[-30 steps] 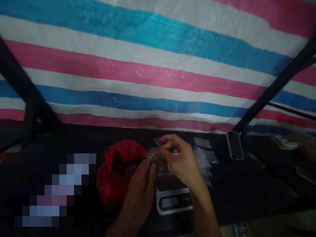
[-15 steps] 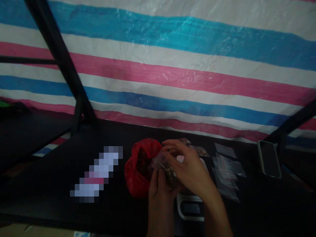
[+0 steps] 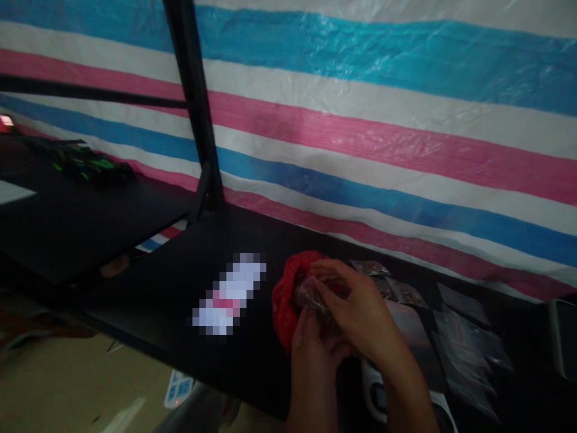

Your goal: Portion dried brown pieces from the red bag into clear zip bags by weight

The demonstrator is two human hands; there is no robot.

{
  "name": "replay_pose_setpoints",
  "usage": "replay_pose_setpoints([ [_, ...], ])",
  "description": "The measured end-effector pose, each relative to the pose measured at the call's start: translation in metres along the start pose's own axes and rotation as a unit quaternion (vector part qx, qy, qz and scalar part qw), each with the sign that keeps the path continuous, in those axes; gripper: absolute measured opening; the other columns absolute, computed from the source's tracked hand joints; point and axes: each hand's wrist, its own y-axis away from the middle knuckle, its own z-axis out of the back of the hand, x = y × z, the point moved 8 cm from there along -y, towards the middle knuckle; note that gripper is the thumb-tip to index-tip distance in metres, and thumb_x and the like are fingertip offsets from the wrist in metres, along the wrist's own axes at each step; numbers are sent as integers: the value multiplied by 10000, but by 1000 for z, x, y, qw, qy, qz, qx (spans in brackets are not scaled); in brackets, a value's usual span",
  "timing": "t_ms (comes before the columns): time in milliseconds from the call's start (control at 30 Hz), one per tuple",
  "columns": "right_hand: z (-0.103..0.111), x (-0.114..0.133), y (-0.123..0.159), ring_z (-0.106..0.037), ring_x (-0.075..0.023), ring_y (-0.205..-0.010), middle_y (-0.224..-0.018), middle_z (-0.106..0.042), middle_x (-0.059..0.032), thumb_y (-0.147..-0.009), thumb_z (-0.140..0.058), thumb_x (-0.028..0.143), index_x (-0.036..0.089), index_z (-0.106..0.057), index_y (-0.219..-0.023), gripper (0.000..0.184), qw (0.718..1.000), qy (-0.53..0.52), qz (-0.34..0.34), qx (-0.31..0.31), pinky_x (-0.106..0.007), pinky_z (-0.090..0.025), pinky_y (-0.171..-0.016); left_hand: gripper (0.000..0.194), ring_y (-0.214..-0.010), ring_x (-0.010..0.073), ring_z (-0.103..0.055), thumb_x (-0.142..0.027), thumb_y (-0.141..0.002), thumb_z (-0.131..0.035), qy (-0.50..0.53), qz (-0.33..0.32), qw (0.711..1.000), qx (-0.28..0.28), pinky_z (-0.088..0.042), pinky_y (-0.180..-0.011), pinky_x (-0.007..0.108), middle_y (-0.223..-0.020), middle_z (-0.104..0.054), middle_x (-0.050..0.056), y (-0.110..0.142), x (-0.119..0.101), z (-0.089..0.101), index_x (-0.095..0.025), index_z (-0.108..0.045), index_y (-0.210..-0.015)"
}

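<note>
Hands first: the left hand (image 3: 310,344) and right hand (image 3: 359,304) are close together, both on the same small clear bag (image 3: 308,294). Fingers are mostly closed, pinching the plastic between thumbs and fingertips, left one lower, right one reaching over from the other side. Can't really make out what's in the bag, it's dim and the fingers cover a lot of it.

The bag is up in the air right at the mouth of a crumpled red plastic bag (image 3: 283,316), which sits on the black surface (image 3: 265,367) just behind and to the left of the hands. Can't tell if the two bags actually touch.

Right arm is hiding part of a kitchen-type scale (image 3: 408,328) with a flat plate and a dark display. Just past it, toward the striped sheet (image 3: 360,135), there are a few filled clear packets (image 3: 407,293) with brownish bits inside. Right of the scale there's a loose, overlapping spread of flat clear bags (image 3: 469,349), and a phone (image 3: 563,337) is partly cut off at the frame edge. Over on the left, a pixelated strip (image 3: 229,294) lies well apart from the hands.
</note>
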Motion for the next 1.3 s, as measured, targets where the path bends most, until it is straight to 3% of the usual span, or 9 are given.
replay_pose_setpoints([
  [200,-1,-4,-2,-774,-203,-918,-1022,-817,-37,-874,-647,181,247,-788,-1090,266,1000,-3,-14,-12,-327,-616,-839,334,-549,184,-707,-236,-1057,-429,-38,14,999,35,-534,-500,283,-838,-770,99,0,-2,-1,-75,-588,-1302],
  [333,-2,-4,-1,-771,-210,-936,-1047,-812,-48,-871,-641,207,244,-781,-1109,278,1000,-8,-14,-14,-334,-614,-843,333,-532,176,-681,-271,-1052,-420,-83,32,992,87,-508,-497,267,-745,-731,70,3,1,-5,-77,-609,-1246],
  [467,-1,-3,1,-763,-203,-926,-1032,-802,-53,-872,-635,221,233,-774,-1097,264,1000,-6,-11,-17,-330,-610,-849,387,-502,179,-654,-284,-1057,-375,-108,30,988,105,-509,-500,276,-678,-696,45,3,1,-4,-68,-539,-1333],
  [667,5,-4,3,-754,-205,-913,-1016,-794,-56,-872,-658,241,224,-755,-1093,243,1000,-15,-15,-17,-337,-608,-856,486,-455,173,-623,-285,-1045,-390,-125,40,988,84,-460,-478,270,-659,-688,28,-1,1,-3,-61,-441,-1474],
  [800,18,-6,7,-756,-212,-922,-1042,-791,-56,-863,-726,302,241,-725,-1161,304,997,-60,-27,-29,-331,-611,-821,517,-465,175,-615,-323,-998,-540,-199,-12,978,56,-446,-492,267,-655,-696,8,0,-5,2,-150,-538,-1486],
  [900,34,-3,13,-752,-204,-898,-1030,-790,-43,-857,-776,351,257,-695,-1223,386,993,-103,-28,-50,-319,-604,-793,443,-830,228,-759,-367,-960,-659,-272,-107,955,54,-550,-720,286,-995,-803,81,7,-16,2,-250,-687,-1386],
  [1000,52,0,21,-744,-196,-889,-952,-788,-20,-851,-818,378,261,-709,-1202,386,988,-140,-20,-54,-311,-585,-808,338,-1306,258,-655,-342,-978,-648,-344,-220,908,96,-477,-1088,316,-1393,-716,72,18,-27,-9,-312,-758,-1296],
  [1167,101,-11,43,-698,-185,-823,-869,-763,3,-788,-887,420,256,-745,-1128,403,981,-148,-42,-116,-310,-542,-789,419,-1349,279,-617,-361,-1039,-519,-450,-319,820,152,-418,-1187,456,-1459,-652,67,30,-26,-29,-358,-642,-1440],
  [1300,141,-36,65,-649,-175,-774,-820,-715,20,-765,-868,429,239,-754,-1098,400,977,-89,-82,-177,-310,-510,-760,419,-1301,318,-636,-380,-1037,-469,-493,-345,785,145,-450,-1140,530,-1392,-667,116,28,-19,-39,-266,-613,-1414],
])
